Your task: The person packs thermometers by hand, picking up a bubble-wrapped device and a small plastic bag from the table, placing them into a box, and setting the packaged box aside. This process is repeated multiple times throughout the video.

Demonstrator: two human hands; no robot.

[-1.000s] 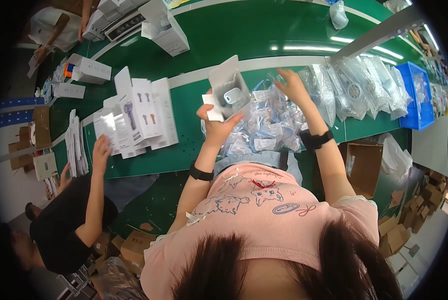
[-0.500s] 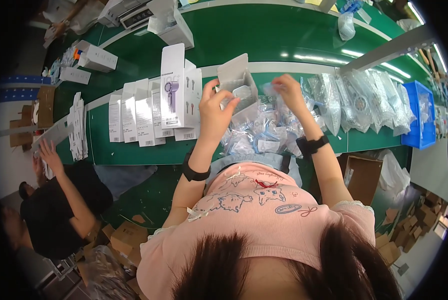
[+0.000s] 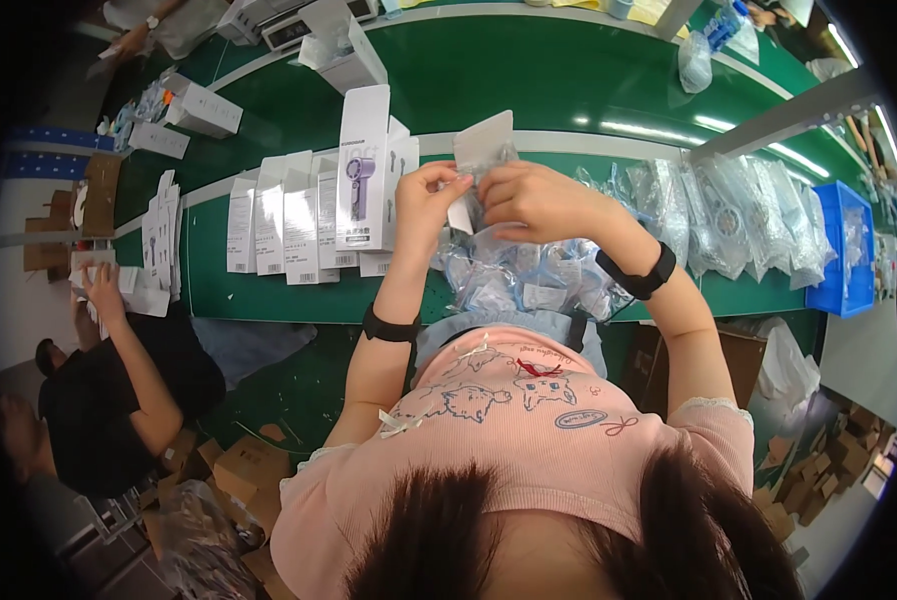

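My left hand [image 3: 432,207] pinches the left side of an upright white box [image 3: 487,135], whose flap stands up at the back. My right hand [image 3: 541,203] reaches across the mouth of that box with its fingers curled in. Whatever its fingers hold is hidden behind the hand. Right under both hands lies a pile of small clear plastic bags [image 3: 539,275] with pale blue and white contents. To the left stands a white fan box [image 3: 364,175] with a purple handheld fan printed on it, its top flap raised.
Several white boxes [image 3: 269,225] line up at the left. Bubble-wrapped fans [image 3: 719,225] lie at the right, beside a blue bin [image 3: 839,245]. An open box [image 3: 341,55] stands farther back on the green table [image 3: 529,70]. A co-worker [image 3: 119,380] handles a box at far left.
My right hand, which held a small clear packet to the right of the box, has come left over the box's mouth. My left hand has stayed at the box. The co-worker's hands have shifted.
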